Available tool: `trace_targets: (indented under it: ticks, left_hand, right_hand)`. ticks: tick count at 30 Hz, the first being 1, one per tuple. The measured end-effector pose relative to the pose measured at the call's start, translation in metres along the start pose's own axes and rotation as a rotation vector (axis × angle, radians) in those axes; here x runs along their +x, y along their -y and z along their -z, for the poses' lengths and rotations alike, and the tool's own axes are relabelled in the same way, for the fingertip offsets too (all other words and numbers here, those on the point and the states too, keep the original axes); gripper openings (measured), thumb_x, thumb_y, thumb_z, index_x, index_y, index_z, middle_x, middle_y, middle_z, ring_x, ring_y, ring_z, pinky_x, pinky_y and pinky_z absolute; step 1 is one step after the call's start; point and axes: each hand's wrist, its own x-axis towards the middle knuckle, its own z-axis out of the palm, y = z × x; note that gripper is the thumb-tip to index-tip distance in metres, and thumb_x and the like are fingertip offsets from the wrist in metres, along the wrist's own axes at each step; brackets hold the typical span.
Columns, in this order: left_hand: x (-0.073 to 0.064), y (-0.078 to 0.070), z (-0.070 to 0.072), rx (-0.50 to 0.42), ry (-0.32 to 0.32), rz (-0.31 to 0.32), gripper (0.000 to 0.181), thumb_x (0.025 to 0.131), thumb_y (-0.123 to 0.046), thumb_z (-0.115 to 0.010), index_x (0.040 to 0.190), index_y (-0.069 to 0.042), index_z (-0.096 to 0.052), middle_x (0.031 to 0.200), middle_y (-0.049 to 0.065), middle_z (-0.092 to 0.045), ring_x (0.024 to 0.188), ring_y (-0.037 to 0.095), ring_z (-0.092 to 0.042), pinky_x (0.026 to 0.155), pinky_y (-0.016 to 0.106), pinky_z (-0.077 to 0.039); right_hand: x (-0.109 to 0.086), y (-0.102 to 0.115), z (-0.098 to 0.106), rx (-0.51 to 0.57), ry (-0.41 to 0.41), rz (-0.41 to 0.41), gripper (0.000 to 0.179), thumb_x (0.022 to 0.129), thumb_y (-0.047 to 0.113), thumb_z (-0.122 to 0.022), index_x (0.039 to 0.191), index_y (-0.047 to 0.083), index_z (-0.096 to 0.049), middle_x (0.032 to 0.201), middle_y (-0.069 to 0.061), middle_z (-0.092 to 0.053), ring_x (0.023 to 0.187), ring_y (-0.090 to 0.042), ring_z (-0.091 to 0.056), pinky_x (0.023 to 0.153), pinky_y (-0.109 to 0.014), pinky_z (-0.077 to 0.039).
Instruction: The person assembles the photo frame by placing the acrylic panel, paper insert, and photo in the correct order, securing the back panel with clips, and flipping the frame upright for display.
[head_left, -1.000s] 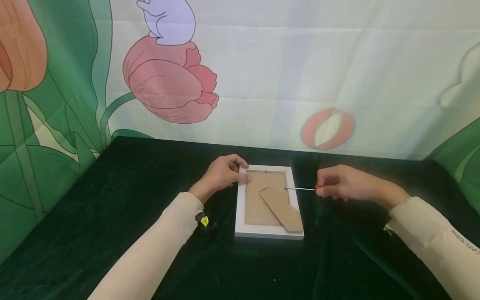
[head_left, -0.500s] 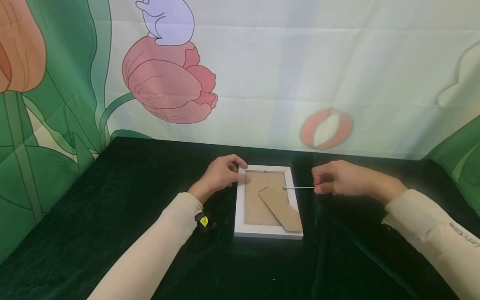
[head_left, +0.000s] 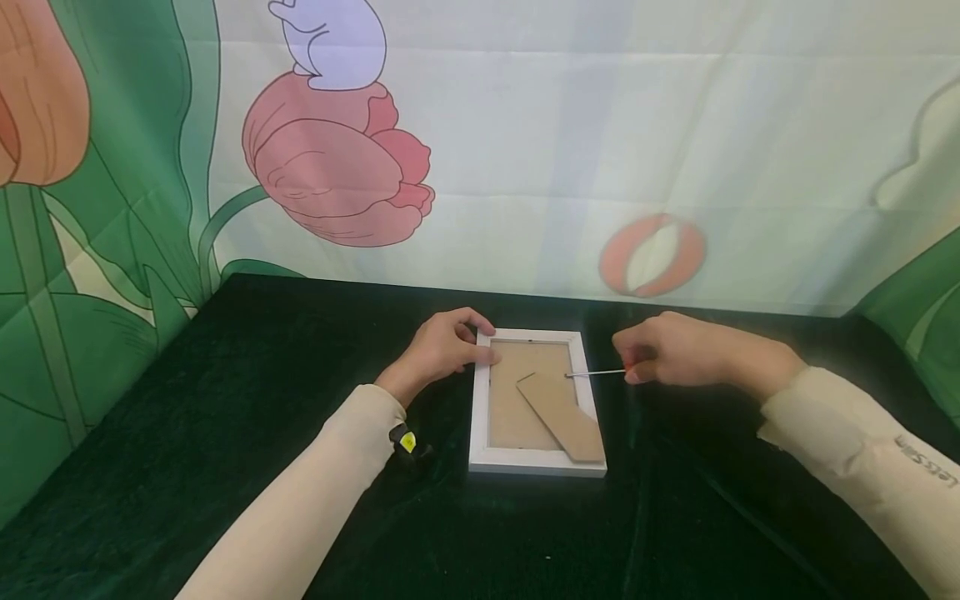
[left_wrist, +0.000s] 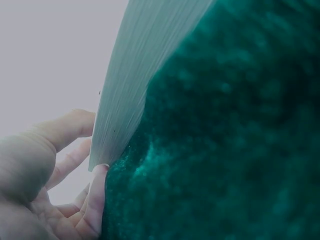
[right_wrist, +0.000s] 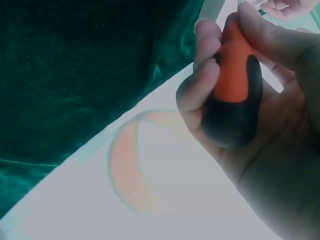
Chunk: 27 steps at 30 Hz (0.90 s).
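Note:
A white picture frame (head_left: pixel 480 417) lies face down on the dark green cloth, its brown backing board (head_left: pixel 517 358) showing. A cardboard stand (head_left: pixel 564 421) slants across the board's lower right. My left hand (head_left: pixel 442 343) grips the frame's upper left corner, thumb on top; the left wrist view shows fingers against the frame's side edge (left_wrist: pixel 122 85). In my right hand (head_left: pixel 678 350) is a screwdriver with an orange and black handle (right_wrist: pixel 232 90), fingers curled round it. The screwdriver's thin metal shaft (head_left: pixel 600 372) points left, its tip over the inner right edge of the frame.
Dark green velvet cloth (head_left: pixel 300 367) covers the table. Behind it hangs a pale curtain (head_left: pixel 510 167) printed with flowers and a rabbit. A dark band with a yellow tag (head_left: pixel 407 440) sits at my left cuff.
My right hand has moved slightly left and up in the head view, and the screwdriver's tip has shifted slightly left. The left hand and the picture frame stay in place.

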Motion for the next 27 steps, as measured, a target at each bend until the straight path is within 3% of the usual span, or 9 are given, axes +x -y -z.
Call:
trace_targets:
  ticks: [6,13,27]
  left_hand:
    - [0.0,-0.001,0.0,0.002,-0.002,-0.001,0.038,0.088,-0.023,-0.088,0.122,-0.017,-0.073,0.112,0.011,-0.065,0.093,0.029,-0.066,0.079,0.034,-0.063]
    - [0.0,0.0,0.0,-0.002,0.002,0.005,0.039,0.088,-0.024,-0.088,0.122,-0.017,-0.073,0.111,0.011,-0.065,0.093,0.028,-0.066,0.079,0.034,-0.063]
    - [-0.002,0.001,0.0,-0.012,-0.003,0.005,0.038,0.088,-0.024,-0.089,0.122,-0.017,-0.073,0.112,0.011,-0.065,0.094,0.029,-0.066,0.079,0.035,-0.063]
  right_hand:
    - [0.002,0.01,0.004,-0.067,0.013,0.025,0.024,0.097,0.007,-0.077,0.086,0.019,-0.06,0.074,0.007,-0.058,0.064,-0.012,-0.053,0.06,-0.033,-0.049]
    - [0.002,0.018,0.003,-0.078,0.04,-0.021,0.024,0.096,0.007,-0.078,0.086,0.018,-0.059,0.076,0.003,-0.059,0.064,-0.013,-0.055,0.06,-0.033,-0.05]
    - [-0.006,0.009,-0.009,0.028,-0.019,-0.057,0.016,0.098,0.014,-0.078,0.094,0.017,-0.062,0.078,0.001,-0.061,0.066,-0.015,-0.058,0.063,-0.034,-0.052]
